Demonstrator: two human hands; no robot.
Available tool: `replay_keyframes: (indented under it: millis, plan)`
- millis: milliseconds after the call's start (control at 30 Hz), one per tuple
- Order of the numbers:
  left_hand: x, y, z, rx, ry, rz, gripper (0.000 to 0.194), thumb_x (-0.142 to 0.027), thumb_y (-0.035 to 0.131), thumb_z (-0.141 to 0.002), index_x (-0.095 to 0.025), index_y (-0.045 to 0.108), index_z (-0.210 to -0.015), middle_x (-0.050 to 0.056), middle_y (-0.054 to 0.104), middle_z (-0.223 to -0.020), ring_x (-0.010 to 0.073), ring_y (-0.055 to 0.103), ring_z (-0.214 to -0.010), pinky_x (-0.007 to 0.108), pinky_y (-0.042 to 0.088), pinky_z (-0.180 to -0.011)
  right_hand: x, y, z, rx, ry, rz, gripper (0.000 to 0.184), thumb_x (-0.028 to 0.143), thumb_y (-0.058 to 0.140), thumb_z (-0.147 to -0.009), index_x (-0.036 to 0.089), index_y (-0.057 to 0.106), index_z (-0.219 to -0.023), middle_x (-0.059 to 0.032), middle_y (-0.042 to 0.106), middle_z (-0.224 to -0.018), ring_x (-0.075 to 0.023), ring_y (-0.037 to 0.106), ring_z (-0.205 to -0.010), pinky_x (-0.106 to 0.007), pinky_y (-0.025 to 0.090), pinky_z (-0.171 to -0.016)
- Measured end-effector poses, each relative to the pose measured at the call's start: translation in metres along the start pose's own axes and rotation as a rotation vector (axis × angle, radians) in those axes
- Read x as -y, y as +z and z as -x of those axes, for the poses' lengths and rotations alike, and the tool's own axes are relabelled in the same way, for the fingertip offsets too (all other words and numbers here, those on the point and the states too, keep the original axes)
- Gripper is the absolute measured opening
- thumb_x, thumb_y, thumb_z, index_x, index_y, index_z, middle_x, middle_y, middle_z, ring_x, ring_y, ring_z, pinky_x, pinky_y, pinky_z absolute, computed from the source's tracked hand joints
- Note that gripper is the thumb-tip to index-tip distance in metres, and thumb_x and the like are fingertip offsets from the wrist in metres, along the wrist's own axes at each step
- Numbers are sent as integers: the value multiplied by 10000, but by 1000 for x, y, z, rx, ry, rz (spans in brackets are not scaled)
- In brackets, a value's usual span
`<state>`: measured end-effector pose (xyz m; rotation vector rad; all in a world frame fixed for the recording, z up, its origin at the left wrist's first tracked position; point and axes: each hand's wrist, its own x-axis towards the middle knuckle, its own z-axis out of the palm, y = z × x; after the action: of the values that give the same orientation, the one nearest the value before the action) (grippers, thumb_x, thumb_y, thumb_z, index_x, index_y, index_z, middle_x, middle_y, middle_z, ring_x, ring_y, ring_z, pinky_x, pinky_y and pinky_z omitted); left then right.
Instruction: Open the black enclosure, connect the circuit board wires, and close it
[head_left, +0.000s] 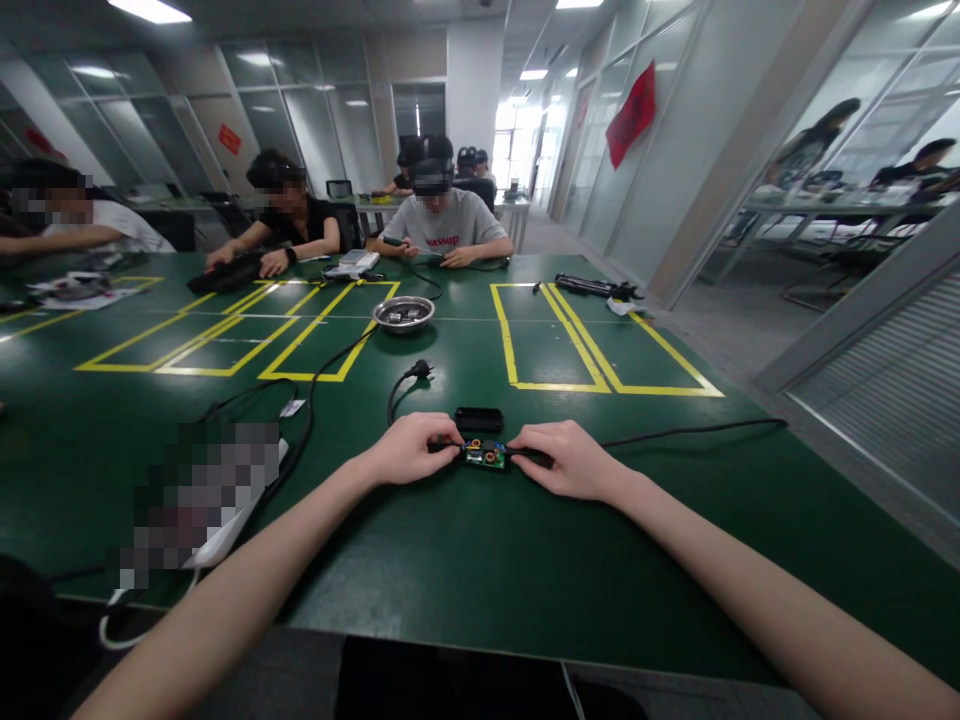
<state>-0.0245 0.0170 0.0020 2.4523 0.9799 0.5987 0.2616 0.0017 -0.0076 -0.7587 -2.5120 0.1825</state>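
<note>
A small green circuit board (485,454) with copper coils lies between my hands; a dark edge shows around it, but whether that is a casing I cannot tell. My left hand (417,447) is closed, thumb and fingers pinching the black power cord at the board's left end. At the opposite end, my right hand (568,460) pinches the black cable (690,432), which runs off to the right. Just behind the board rests an open black plastic case half (479,418). A plug (421,370) on a black cord lies beyond my left hand.
On the green table (450,570), a metal bowl (403,314) holds small parts. A white power strip (232,525), partly blurred out, lies left of my forearm. Yellow tape (555,386) marks rectangles. A folded black tripod (596,288) lies at the far right. Several people sit across the table.
</note>
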Motion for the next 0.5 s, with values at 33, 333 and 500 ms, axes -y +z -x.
replay_keyframes:
  millis: [33,333,500]
  plan:
    - [0,-1,0,5,5,-2,118,-220,617,-889,-175,723,-866,11,641,-793,125,562,-678,226,407,-632,0,-1,0,7,-3,-4,173,251,543,-983,188,705,-976,-63,742,-831,-166,687,-685,-264,496,-640]
    - [0,-1,2,16,-42,186,142,-247,620,-872,-155,726,-887,-8,590,-715,114,510,-618,222,402,-598,5,-4,-2,56,29,-3,239,275,508,-1002,212,739,-997,-64,748,-852,-180,682,-672,-293,503,-634]
    - [-1,0,2,23,4,95,147,-240,599,-894,-172,728,-909,18,642,-804,129,555,-673,237,413,-636,2,-3,-2,87,30,63,237,290,526,-1000,213,751,-1008,-69,743,-859,-193,690,-720,-292,481,-634]
